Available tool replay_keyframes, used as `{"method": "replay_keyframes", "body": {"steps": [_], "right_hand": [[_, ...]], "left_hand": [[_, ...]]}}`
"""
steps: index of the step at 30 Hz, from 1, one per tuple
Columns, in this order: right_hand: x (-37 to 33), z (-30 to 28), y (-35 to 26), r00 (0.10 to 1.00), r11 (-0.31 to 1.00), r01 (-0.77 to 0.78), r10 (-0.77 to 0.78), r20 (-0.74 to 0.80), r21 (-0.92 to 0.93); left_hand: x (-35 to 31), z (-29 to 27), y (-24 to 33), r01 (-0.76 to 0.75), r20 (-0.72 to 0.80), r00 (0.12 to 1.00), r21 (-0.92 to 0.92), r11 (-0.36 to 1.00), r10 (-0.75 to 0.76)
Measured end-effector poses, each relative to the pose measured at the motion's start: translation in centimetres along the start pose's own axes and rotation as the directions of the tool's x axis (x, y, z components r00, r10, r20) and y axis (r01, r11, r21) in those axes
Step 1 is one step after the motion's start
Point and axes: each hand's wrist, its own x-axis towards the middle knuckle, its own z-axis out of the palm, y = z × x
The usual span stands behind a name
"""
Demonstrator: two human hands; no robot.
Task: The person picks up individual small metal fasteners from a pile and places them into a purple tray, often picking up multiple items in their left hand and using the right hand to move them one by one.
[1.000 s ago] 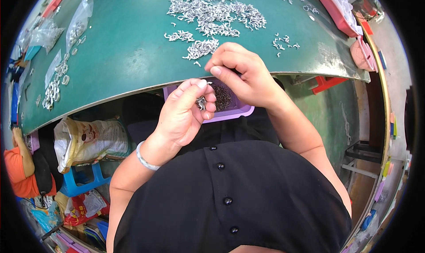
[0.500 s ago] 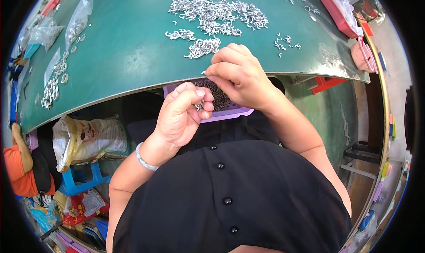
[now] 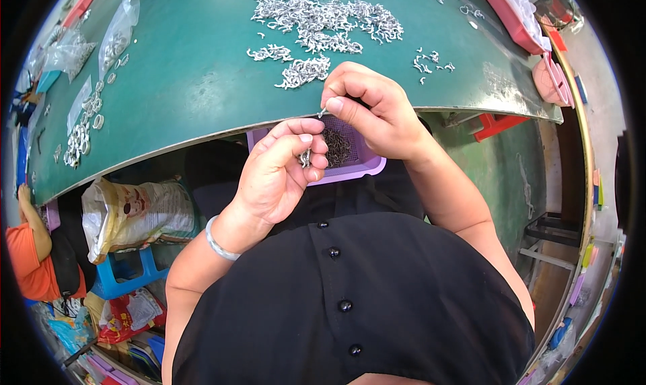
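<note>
My left hand [image 3: 279, 166] is curled, palm up, around a few small silvery metal pieces [image 3: 305, 158] that show between its fingers. Between thumb and forefinger my right hand [image 3: 377, 112] pinches one small metal piece [image 3: 321, 113], just above the table's front edge. Its exact shape is too small to make out. Below both hands sits a purple mesh basket [image 3: 373, 167] with many small dark curved pieces [image 3: 336, 146] in it; the left fingers hide part of it. Just beyond my right hand lies a small heap of silvery curved metal pieces [image 3: 304, 71].
The green tabletop [image 3: 182, 82] bears a large pile of such pieces [image 3: 316, 18] at the back. Metal rings [image 3: 77, 143] and plastic bags lie left, pink bins [image 3: 515, 18] right. Under the table are a sack [image 3: 145, 206] and blue stool [image 3: 128, 270]. Another person's orange sleeve [image 3: 30, 257] shows far left.
My right thumb and forefinger have turned and moved slightly off the left fingers, baring the pinched piece. More of the basket's mesh shows. My left hand stays nearly in place, its forefinger straighter.
</note>
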Motion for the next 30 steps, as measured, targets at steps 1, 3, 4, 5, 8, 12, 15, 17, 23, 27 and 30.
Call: {"method": "replay_keyframes", "body": {"steps": [1,3,4,5,8,12,15,17,23,27,30], "right_hand": [[0.0,0.0,0.1,1.0,1.0,-0.009,0.009,0.003,0.01],[0.0,0.2,0.1,1.0,1.0,0.004,-0.003,-0.024,0.021],[0.1,0.3,0.1,0.999,0.999,0.016,-0.015,-0.05,0.032],[0.1,0.4,0.1,0.999,0.999,0.017,-0.015,-0.051,0.032],[0.0,0.4,0.1,0.999,0.999,0.012,-0.011,-0.038,0.047],[0.1,0.0,-0.1,0.996,0.99,0.088,-0.085,0.033,-0.112],[0.4,-0.4,0.4,0.997,0.985,0.08,-0.078,0.015,-0.154],[0.8,-0.5,0.7,0.995,0.96,0.069,-0.086,-0.049,-0.272],[1.1,-0.3,1.1,0.989,0.766,0.092,-0.144,-0.03,-0.636],[1.0,-0.8,0.9,0.995,0.834,0.095,-0.097,0.026,-0.544],[0.9,-0.8,0.9,0.992,0.842,0.114,-0.129,0.009,-0.528]], "left_hand": [[0.0,0.2,0.0,-0.003,0.0,1.0,0.005,1.0,0.003],[0.0,0.4,0.0,-0.006,0.001,1.0,0.011,1.0,0.006],[0.1,0.5,0.0,-0.008,0.009,1.0,0.01,1.0,0.008],[0.2,0.6,0.1,-0.009,0.017,1.0,0.008,1.0,0.009],[0.2,0.7,0.2,0.001,0.02,1.0,0.01,1.0,-0.002],[0.4,0.3,-0.1,0.006,0.041,0.999,0.022,1.0,-0.007],[0.4,0.3,-0.1,-0.003,0.012,1.0,0.045,0.999,0.003],[0.4,0.5,-0.1,0.006,0.005,1.0,0.003,1.0,-0.006],[0.2,0.2,-0.2,-0.004,-0.015,1.0,-0.011,1.0,0.003],[0.3,-0.4,-0.1,0.001,0.021,1.0,-0.077,0.997,0.0],[0.4,-0.4,-0.1,0.025,0.031,0.999,-0.078,0.997,-0.022]]}}
